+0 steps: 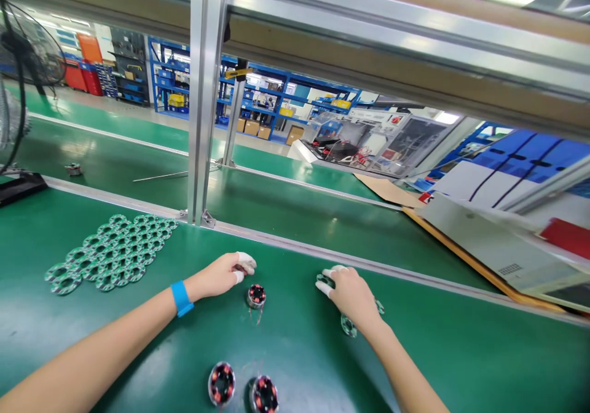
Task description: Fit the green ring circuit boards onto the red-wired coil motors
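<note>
My left hand (227,274), with white covers on its fingertips and a blue band at the wrist, hovers over the table. Its fingers are loosely curled, apart from the thumb, and no object shows between them. Just right of it and nearer to me stands a copper-wound motor stator (256,296) with thin wires trailing. My right hand (354,293), also in white fingertip covers, has its thumb and fingers around a green ring-shaped circuit board (325,280). Another ring board (349,326) lies partly under that hand. Two more stators, one left (222,384) and one right (264,394), sit at the near edge.
Many ring boards (110,253) lie in rows at the left of the green table (295,351). An aluminium post (203,106) and a low rail (322,254) border the far side. A grey panel (488,241) leans in at the right. One stator (73,169) sits beyond the rail.
</note>
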Tool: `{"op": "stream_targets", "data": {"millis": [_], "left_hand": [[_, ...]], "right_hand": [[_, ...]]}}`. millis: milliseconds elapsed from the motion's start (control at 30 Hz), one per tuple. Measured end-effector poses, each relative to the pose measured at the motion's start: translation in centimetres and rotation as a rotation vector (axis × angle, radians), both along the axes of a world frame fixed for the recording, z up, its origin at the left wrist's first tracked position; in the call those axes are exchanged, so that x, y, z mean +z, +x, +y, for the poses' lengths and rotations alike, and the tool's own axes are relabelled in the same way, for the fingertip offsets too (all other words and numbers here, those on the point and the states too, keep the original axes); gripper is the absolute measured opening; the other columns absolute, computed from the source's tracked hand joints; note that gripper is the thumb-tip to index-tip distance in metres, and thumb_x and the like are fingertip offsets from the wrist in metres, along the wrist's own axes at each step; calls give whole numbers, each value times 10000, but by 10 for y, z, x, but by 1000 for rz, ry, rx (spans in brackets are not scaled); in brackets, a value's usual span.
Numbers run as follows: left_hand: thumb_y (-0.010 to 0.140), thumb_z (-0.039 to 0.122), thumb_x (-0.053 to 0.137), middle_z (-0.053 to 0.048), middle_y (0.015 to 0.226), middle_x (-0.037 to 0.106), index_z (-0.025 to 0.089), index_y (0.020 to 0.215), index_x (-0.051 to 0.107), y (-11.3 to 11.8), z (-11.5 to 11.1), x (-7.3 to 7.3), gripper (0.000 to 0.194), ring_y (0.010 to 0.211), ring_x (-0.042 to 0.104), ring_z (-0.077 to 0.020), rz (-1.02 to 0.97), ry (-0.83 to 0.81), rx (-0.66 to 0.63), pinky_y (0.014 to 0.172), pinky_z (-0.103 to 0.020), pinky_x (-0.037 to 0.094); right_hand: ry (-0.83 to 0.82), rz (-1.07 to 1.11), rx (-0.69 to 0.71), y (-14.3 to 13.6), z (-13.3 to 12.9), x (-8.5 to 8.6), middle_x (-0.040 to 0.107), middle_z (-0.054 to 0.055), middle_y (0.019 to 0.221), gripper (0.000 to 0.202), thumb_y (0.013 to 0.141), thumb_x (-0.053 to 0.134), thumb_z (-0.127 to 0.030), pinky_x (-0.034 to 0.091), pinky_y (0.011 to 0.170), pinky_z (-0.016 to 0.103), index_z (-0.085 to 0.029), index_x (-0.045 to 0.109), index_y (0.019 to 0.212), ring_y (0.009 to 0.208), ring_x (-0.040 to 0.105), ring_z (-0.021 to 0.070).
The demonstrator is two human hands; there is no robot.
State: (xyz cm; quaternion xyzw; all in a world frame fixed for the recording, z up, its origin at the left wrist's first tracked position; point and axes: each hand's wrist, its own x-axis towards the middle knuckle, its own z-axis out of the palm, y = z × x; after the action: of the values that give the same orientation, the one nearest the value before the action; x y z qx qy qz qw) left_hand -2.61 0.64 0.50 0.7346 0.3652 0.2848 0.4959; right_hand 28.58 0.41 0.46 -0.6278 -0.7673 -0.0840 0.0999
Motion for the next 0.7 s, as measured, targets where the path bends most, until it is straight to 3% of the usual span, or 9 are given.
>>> {"op": "stream_targets", "data": {"millis": [67,133,200,267,367,467,600,700], "left_hand": [[745,171,474,-68,938,656,127,930,617,5,-2,1,238,861,599,-182,34,-3,91,826,-305,465],[777,256,484,-52,873,657,132,884,630,7,-5,3,220,803,595,-184,96,10,107,778,-300,473],[771,226,464,-53,899,660,133,905,640,6,-5,4,239,833,596,-189,111,1,83,805,-305,465],[707,133,471,-63,1045,644,142,1026,625,1,-3,4,354,962,577,-198,101,-11,10,901,-315,428],[594,78,574,-74,1251,539,191,1239,514,-3,-3,2,658,1130,486,-235,150,33,-128,998,-344,351],[589,167,693,-66,1119,603,193,1211,545,1,-7,1,640,1014,538,-241,182,110,-127,915,-326,408],[625,214,708,-17,836,646,148,917,668,11,-13,-1,302,759,573,-171,149,186,-45,703,-236,439],[589,234,740,-16,814,645,145,869,670,13,-13,-1,302,733,567,-166,182,215,34,668,-228,427]], "right_hand": [[-45,34,114,-9,-2,-2,672,92,889,225,707,655,-215,481,737,347,-209,703,927,864,605,252],[-91,93,227,-17,-5,-1,667,59,977,358,694,655,-176,489,788,315,-245,662,1045,917,611,215],[-96,165,277,-26,-8,2,655,75,1024,417,690,636,-149,496,810,340,-230,634,1099,945,610,223],[-56,249,267,-38,-13,9,654,101,1017,372,708,614,-158,503,803,381,-198,639,1077,933,613,244],[-13,416,302,-64,-26,21,674,75,887,188,780,557,-194,523,684,328,-192,668,932,759,627,200],[-14,539,416,-93,-44,26,662,35,743,139,817,526,-197,495,586,265,-204,664,823,641,598,160],[32,393,422,-116,-64,17,656,28,715,60,769,607,-227,465,571,255,-204,658,791,651,597,170],[92,169,343,-120,-70,7,642,34,706,62,713,666,-239,420,520,255,-195,646,751,651,592,190]]}}
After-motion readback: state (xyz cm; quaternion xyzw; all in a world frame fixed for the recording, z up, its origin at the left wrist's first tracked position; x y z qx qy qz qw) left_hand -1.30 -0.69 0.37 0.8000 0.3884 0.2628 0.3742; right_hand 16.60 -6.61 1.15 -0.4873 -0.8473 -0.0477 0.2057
